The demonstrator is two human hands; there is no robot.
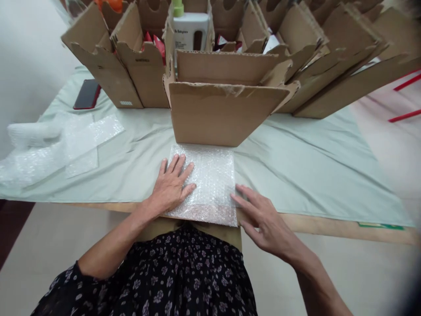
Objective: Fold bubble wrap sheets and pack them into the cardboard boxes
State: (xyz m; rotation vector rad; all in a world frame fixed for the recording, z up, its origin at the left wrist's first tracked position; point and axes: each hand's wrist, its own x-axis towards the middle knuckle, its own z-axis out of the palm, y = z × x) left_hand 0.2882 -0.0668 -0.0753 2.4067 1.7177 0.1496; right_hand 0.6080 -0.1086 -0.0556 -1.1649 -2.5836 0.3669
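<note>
A sheet of bubble wrap [212, 175] lies flat on the pale green cloth, its near edge reaching past the table's front edge. My left hand [171, 186] rests on the left part of the sheet, fingers spread. Beside the sheet's right edge is my right hand [259, 215], fingers apart and nothing in it. Its fingertips are at that edge; whether they touch it I cannot tell. Just beyond the sheet stands an open cardboard box [210, 114].
More bubble wrap [42, 153] lies at the left, near a dark phone [86, 94] with a red edge. Several cardboard bins [141, 79] line the back, one holding a white bottle [190, 33] with a green top. Green cloth [315, 175] covers the table.
</note>
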